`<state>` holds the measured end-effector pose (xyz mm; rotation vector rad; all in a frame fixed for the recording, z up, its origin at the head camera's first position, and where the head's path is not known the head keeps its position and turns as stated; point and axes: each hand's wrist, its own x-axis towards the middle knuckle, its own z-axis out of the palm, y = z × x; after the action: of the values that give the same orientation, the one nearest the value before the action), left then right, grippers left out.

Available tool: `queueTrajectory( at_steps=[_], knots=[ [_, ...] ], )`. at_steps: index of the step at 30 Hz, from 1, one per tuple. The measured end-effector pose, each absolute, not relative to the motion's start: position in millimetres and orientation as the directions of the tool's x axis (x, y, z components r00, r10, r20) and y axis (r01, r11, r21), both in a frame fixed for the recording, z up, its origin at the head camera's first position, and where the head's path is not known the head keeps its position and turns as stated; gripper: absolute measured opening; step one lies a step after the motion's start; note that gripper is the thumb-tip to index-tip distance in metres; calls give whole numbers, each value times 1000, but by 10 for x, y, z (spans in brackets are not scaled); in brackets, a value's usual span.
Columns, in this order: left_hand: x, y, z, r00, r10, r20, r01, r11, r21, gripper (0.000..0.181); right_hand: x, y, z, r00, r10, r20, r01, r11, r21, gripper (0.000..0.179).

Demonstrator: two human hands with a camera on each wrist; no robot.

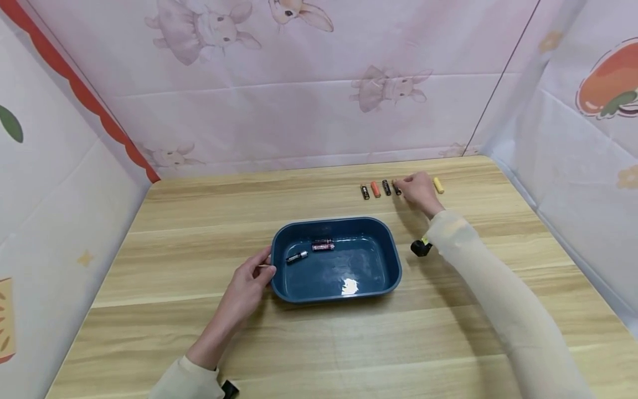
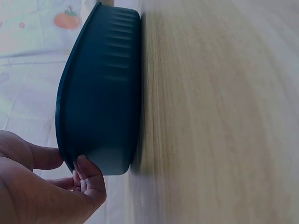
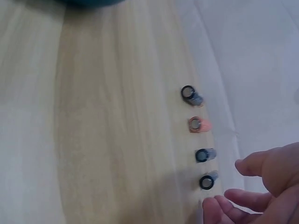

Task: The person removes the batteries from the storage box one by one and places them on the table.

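My left hand (image 1: 247, 284) grips the left end of a dark blue plastic basin (image 1: 335, 299), thumb and fingers at its rim. The left wrist view shows the curled fingers (image 2: 96, 179) against the basin's outer wall. Inside lie a black-and-silver battery (image 1: 297, 256) and dark red batteries (image 1: 323, 247) side by side. My right hand (image 1: 417, 189) is at the row of batteries near the back edge, beside a black battery (image 1: 397, 187). In the right wrist view its thumb and fingers stand apart, nothing visible between them. The hand may hide part of the row.
Left of the right hand stand another black battery (image 1: 386, 187), an orange battery (image 1: 375, 189) and a black one (image 1: 365, 192). A yellow battery (image 1: 438, 185) is on its right. Fabric walls (image 1: 299, 122) border the wooden table (image 1: 164, 266) at the back and sides.
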<state>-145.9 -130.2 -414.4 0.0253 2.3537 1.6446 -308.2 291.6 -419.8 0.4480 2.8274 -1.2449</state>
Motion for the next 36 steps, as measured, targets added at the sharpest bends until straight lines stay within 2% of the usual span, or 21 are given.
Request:
queueTrajectory(
  at_steps=[3, 7, 13, 16, 21, 27, 31, 36],
  knots=[
    [-1459, -1306, -4145, -963, 167, -213, -143, 355, 924, 50, -2993, 2892, -4106, -958, 267, -106, 255, 624, -739, 41],
    [-1456, -1314, -4141, -961, 176, -213, -140, 353, 925, 50, -2862, 2769, -3904, -959, 284, 14, 168, 605, -779, 44],
    [-1453, -1323, -4127, -960, 184, -213, -136, 358, 924, 51, -2599, 2451, -3541, -963, 256, 81, 30, 402, -915, 37],
    [-1454, -1316, -4122, -958, 189, -215, -135, 361, 923, 51, -2412, 2288, -3416, -978, 202, 61, 11, 335, -942, 37],
    [-1461, -1292, -4126, -957, 200, -209, -128, 356, 926, 51, -2135, 2034, -3345, -996, 89, 18, 10, 302, -953, 35],
    [-1484, -1294, -4140, -956, 206, -210, -125, 361, 924, 51, -1929, 1738, -3493, -991, -39, -129, 120, 189, -975, 30],
    [-1506, -1310, -4149, -953, 203, -226, -139, 369, 919, 52, -1890, 1569, -3691, -974, -102, -204, 171, 261, -950, 30],
    [-1519, -1328, -4153, -953, 193, -234, -149, 375, 915, 52, -1922, 1436, -3908, -962, -127, -240, 186, 339, -922, 30]
  ],
)
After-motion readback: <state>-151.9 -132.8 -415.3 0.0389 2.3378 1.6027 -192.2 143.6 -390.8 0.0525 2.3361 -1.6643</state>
